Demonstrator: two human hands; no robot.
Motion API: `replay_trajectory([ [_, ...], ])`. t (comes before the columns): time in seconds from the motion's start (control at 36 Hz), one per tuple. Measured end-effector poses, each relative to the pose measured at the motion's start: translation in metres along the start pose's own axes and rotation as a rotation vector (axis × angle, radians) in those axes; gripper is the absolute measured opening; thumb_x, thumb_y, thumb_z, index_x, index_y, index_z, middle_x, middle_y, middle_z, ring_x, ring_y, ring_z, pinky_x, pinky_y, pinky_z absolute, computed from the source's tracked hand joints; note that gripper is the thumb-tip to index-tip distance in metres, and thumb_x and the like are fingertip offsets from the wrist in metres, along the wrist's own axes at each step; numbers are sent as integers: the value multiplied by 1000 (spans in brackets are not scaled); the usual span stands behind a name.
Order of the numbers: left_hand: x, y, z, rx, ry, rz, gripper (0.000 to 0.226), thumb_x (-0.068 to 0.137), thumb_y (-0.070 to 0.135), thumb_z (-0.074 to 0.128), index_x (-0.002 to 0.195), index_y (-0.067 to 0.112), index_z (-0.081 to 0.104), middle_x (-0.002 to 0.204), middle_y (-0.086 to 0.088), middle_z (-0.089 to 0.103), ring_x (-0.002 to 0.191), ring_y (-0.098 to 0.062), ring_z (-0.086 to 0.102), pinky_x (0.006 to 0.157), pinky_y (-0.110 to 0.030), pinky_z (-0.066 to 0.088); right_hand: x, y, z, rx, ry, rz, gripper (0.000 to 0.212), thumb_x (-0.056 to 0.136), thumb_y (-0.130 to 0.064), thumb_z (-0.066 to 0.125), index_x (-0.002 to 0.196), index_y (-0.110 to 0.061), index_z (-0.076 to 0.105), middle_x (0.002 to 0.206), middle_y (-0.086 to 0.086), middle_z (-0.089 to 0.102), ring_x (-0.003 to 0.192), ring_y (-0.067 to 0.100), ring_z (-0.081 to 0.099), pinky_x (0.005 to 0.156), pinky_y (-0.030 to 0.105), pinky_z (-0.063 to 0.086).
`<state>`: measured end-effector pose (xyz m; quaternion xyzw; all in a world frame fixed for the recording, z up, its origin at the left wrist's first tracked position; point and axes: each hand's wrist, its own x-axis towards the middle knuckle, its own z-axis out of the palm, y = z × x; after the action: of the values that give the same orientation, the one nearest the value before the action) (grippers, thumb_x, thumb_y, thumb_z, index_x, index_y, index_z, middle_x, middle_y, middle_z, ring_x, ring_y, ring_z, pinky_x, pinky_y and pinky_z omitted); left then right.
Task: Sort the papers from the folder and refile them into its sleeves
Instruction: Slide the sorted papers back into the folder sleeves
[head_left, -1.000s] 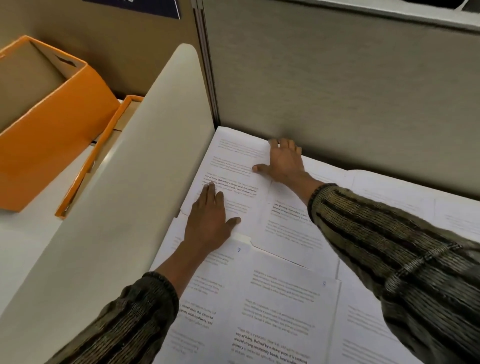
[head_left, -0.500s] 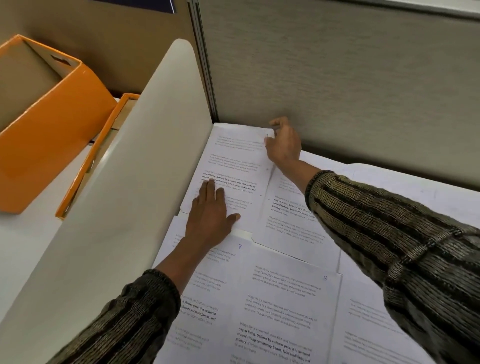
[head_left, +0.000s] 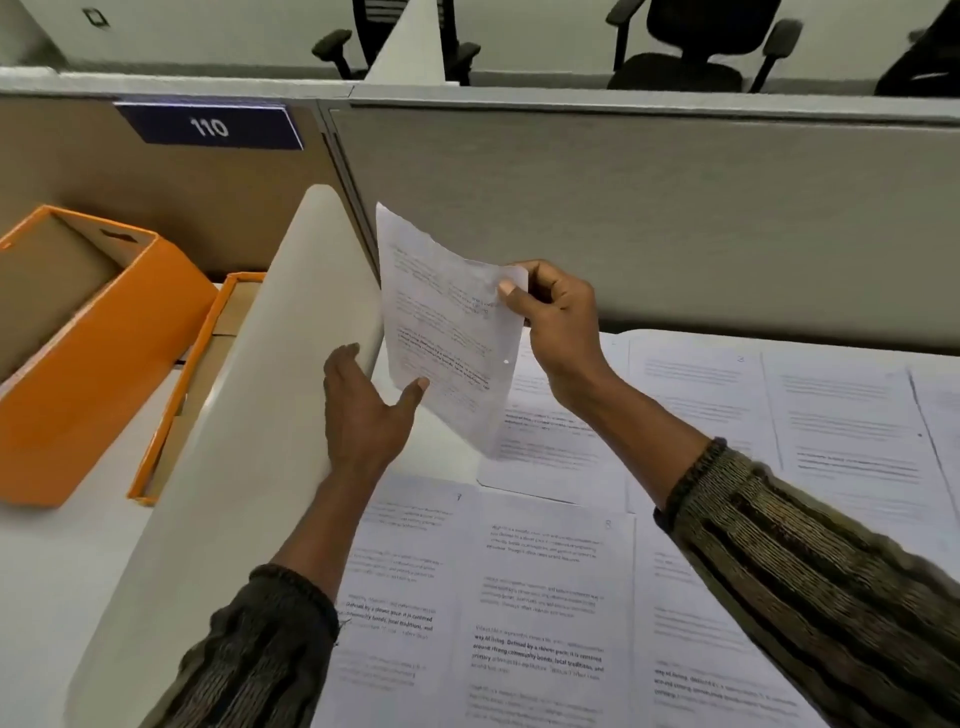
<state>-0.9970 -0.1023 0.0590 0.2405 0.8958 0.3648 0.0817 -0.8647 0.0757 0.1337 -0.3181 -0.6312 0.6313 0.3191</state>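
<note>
You are holding the sheet (head_left: 441, 332) up over the other papers (head_left: 545, 571), right hand (head_left: 561, 332) pinching its top corner, left hand (head_left: 363, 410) waiting open below — be keeping it flat, not bending.

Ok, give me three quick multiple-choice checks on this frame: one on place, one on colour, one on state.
1. The orange cardboard box sits: A) on the spread papers; B) left of the white curved divider; C) on a chair.
2. The "110" wall sign is: A) red; B) green; C) dark blue.
3. The white printed sheet in the right-hand grip is: A) held up off the desk, pinched at its edge; B) flat on the desk; C) crumpled into a ball.

Answers: 1 B, the box lies on the divider's left side. 2 C, white numerals on dark blue. 3 A, thumb and fingers pinch its right edge in the air.
</note>
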Motion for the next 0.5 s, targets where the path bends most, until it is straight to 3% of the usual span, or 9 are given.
replay_trajectory([
  [0.19,-30,55,-41,-335,-98,0,114,66,64,94,157,30,36,162,4,43,146,-14,43,116,-36,41,-79,-55,-68,92,-41,-31,9,100,-10,66,100,-4,72,94,5,72,86,16,65,75,29,51],
  [0.28,-54,83,-45,-442,-208,65,97,67,54,97,148,29,50,152,9,55,139,-8,52,114,-30,44,-113,-66,-105,124,-34,-9,10,100,-10,66,102,-6,74,97,8,74,89,19,65,79,33,52],
  [0.36,-86,112,-41,-576,-289,106,75,72,37,98,136,24,60,139,10,65,127,-5,64,109,-33,52,-148,-72,-145,133,-10,12,15,99,-9,66,108,-1,75,107,21,74,95,27,68,86,41,54],
  [0.5,-144,154,-24,-678,-446,133,41,82,17,91,119,10,75,114,-5,80,110,-26,75,103,-50,58,-204,-73,-212,137,95,47,17,99,-7,64,109,3,73,101,18,72,92,27,67,84,38,54],
])
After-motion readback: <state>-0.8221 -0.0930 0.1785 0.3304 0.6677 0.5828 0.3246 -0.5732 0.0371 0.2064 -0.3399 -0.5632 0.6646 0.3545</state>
